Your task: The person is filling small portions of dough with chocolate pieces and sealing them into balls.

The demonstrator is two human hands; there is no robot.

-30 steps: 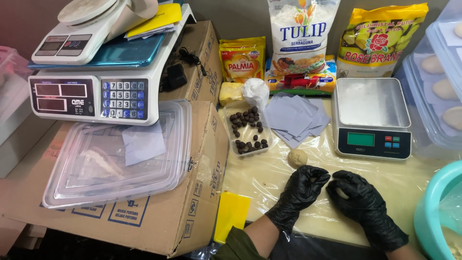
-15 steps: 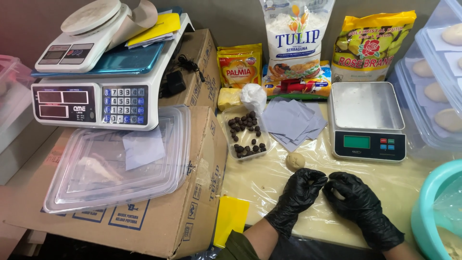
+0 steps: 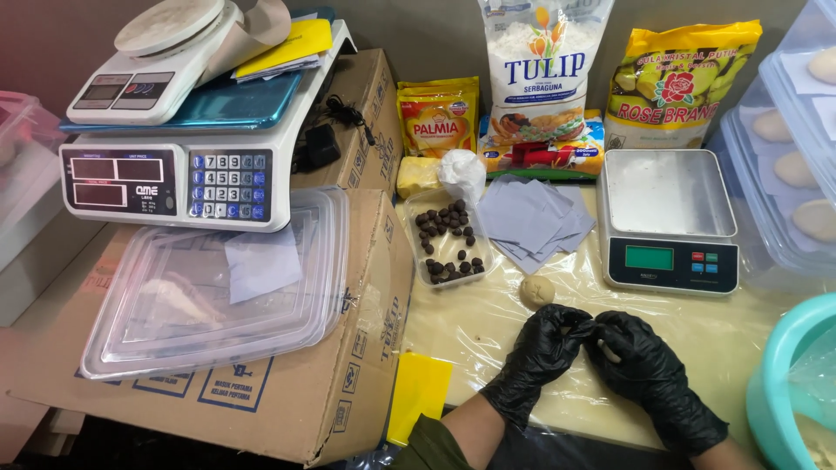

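Both hands are wearing black gloves and are meeting fingertip to fingertip low over the counter (image 3: 697,348); the left hand (image 3: 542,357) is curling its fingers inward, and the right hand (image 3: 649,370) is clenching its grip on a small pale piece, which is showing only as a sliver between the gloved fingers; whether the left grip is also pinching that piece I cannot tell.

Just beyond the fingertips a small dough ball (image 3: 536,291) is lying apart on the plastic-covered counter; behind it, to the left, a clear tray of dark round pieces (image 3: 446,239) is sitting beside a loose pile of grey paper squares (image 3: 531,218); to the right of these a small digital scale (image 3: 669,218) is standing with its steel pan bare.

Bags of flour (image 3: 540,83), sugar (image 3: 675,87) and margarine (image 3: 438,117) are leaning along the back wall; a larger white scale (image 3: 183,165) and a clear lidded container (image 3: 218,283) are resting on a cardboard box (image 3: 348,383) at the left; a turquoise bowl (image 3: 771,383) is showing at the right edge.
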